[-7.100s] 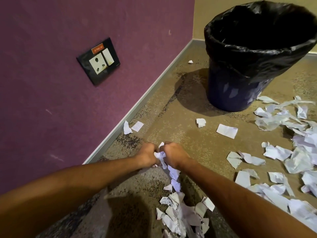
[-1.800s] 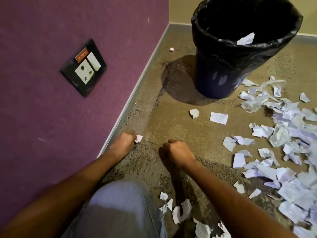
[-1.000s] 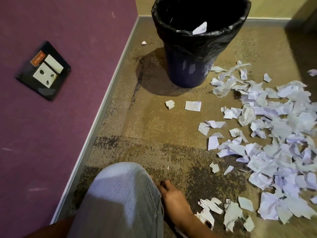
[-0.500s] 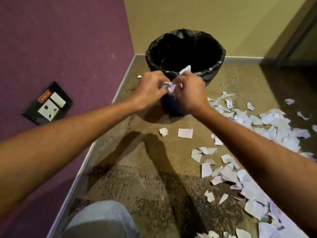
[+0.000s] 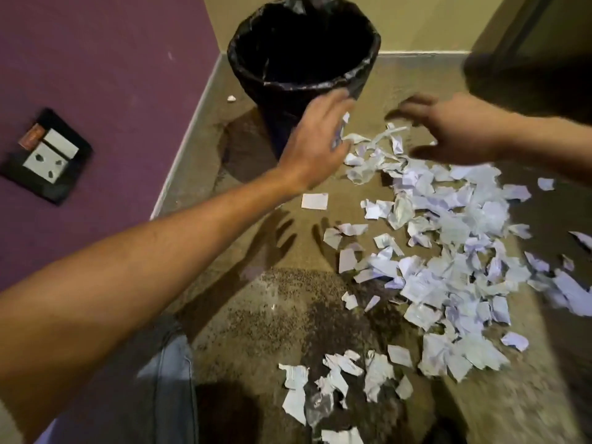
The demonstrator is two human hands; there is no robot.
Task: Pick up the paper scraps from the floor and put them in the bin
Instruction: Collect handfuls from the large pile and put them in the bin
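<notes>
Both hands empty, fingers spread: left hand (image 5: 315, 145) beside the bin (image 5: 302, 81), right hand (image 5: 455, 129) above the paper scraps (image 5: 448, 251) littering the floor right of it. Next move, judged: gather another handful.

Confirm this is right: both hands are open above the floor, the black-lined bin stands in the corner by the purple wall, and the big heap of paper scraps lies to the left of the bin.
Not quite. The head view shows the heap of paper scraps to the right of the bin, not the left. The rest holds: left hand and right hand are open above the floor, and the bin stands in the corner by the purple wall.
</notes>
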